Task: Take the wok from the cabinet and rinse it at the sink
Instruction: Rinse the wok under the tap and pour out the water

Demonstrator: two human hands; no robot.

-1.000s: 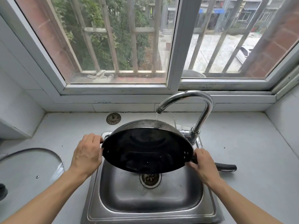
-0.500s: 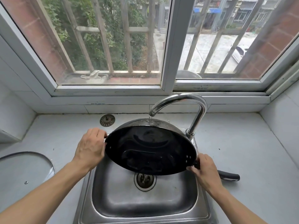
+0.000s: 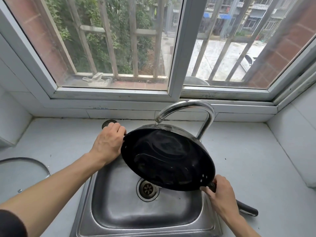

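Window [image 3: 119, 48]: spans the wall behind the sink; bars and greenery beyond the glass.

Surface [image 3: 248, 159]: pale, wraps the sink on both sides. A glass lid [image 3: 22, 171] lies well left of the sink.

Sink [image 3: 147, 212]: steel basin set into the surface, drain [image 3: 147, 189] near its middle, partly under the wok's lower edge.

Wok [image 3: 168, 159]: you hold it above the sink, tilted steeply so the dark inside faces you and the far rim sits just under the faucet [image 3: 193, 106] spout. Judgement: the tilt lets water run down the inside and drop into the basin, not onto the surface. A thin stream seems to fall from the spout; hard to confirm.

Left hand [image 3: 109, 144]: at the wok's left rim, fingers curled over the edge, steadying the tilt.

Right hand [image 3: 220, 195]: at the sink's right edge, fingers wrapped around the base of the handle [image 3: 248, 210], whose black end sticks out past your wrist. This grip probably carries most of the weight.

Sink strainer [image 3: 106, 123]: lies behind the sink, partly hidden by your left hand.

Step in hand: rinsing, judged underway.
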